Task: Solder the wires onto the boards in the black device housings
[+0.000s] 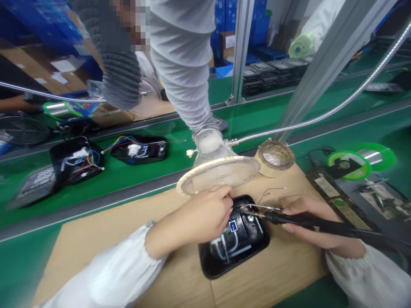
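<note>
Black plastic housing (236, 252) is lying open side up on a tan board (282, 273), and I am monitoring it remotely through the head camera. The left hand (195, 220) is resting just above the housing's upper edge, its fingertips (228, 197) pinching narrowly together; I cannot tell what they are gripping. The right hand (308, 218) is wrapping around a black-handled soldering iron (305, 223) in a firm, narrow grip, with the metal tip (253, 212) reaching over the housing near a blue label (233, 226). A thin metal strand (261, 207) is running just above the tip; I cannot tell which hand is holding it. A loose thin wire (269, 192) is lying on the board just beyond the housing.

Beyond the hands, a transparent fume-extractor hood (218, 175) is hanging over the board's far edge from a white ribbed hose (181, 64), with a flexible metal gooseneck (321, 115) joining it. A round tip-cleaning pad (275, 155) is sitting at the far edge of the board. Two more wired housings (138, 149) are lying on a green conveyor belt (96, 188), and stacked black trays (272, 75) are standing farther back.
</note>
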`<state>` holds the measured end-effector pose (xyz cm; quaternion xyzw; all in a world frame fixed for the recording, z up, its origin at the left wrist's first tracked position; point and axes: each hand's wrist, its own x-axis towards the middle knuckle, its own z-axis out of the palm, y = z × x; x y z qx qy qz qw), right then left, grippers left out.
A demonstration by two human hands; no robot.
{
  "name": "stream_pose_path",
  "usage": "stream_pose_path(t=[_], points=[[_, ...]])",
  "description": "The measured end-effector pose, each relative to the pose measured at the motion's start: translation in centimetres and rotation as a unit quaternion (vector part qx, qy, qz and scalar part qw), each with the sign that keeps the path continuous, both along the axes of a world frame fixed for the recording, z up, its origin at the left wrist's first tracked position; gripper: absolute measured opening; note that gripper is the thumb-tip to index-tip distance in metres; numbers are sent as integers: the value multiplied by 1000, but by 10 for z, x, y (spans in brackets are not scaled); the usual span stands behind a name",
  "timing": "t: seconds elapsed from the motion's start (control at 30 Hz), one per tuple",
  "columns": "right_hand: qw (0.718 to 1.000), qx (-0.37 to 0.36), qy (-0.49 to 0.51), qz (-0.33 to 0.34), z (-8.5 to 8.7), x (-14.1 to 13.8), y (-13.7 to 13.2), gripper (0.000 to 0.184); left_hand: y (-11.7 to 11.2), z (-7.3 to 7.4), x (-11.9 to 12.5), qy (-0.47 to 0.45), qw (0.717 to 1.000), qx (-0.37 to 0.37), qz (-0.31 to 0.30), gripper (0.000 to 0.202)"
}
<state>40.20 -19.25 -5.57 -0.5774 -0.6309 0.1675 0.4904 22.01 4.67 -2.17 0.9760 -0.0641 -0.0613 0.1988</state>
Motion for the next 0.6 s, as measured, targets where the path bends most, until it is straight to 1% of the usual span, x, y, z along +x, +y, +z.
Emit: stream_pose_path(t=[0.17,0.37,0.6], points=[[1000,4,4,-2,-2,1,3,24,-1,0,1,3,1000,11,2,27],[1000,0,-24,8,4,-1,5,25,-1,1,1,3,1000,26,-5,25],[1000,5,-3,25,6,-2,9,27,-2,3,2,11,999,33,-5,25]])
